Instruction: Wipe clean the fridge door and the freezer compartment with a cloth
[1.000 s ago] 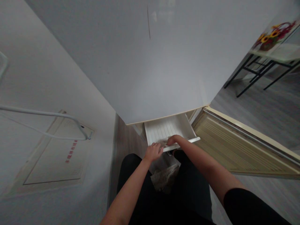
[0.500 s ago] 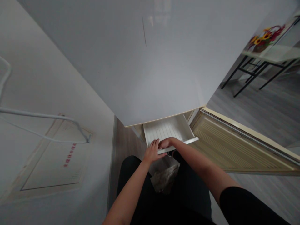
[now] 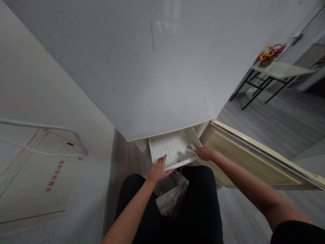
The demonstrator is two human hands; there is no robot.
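A white ribbed drawer point(image 3: 170, 148) stands pulled out at the bottom of a tall white fridge point(image 3: 152, 74). My left hand point(image 3: 158, 169) rests on the drawer's front left edge, fingers stretched forward over the rim. My right hand point(image 3: 204, 153) is closed on the drawer's front right corner. The drawer's inside looks bare. Between my knees lies a crumpled grey bag point(image 3: 172, 200).
The lower fridge door point(image 3: 254, 159) hangs open to the right, its beige ribbed inside facing up. A wall with a white cable point(image 3: 43, 127) and a flat panel with red lettering point(image 3: 38, 183) is on the left. A black-legged table point(image 3: 276, 73) with flowers stands far right.
My right hand slid from the middle of the drawer's front edge to its right corner. My left hand stayed at the left edge. The view shifted right.
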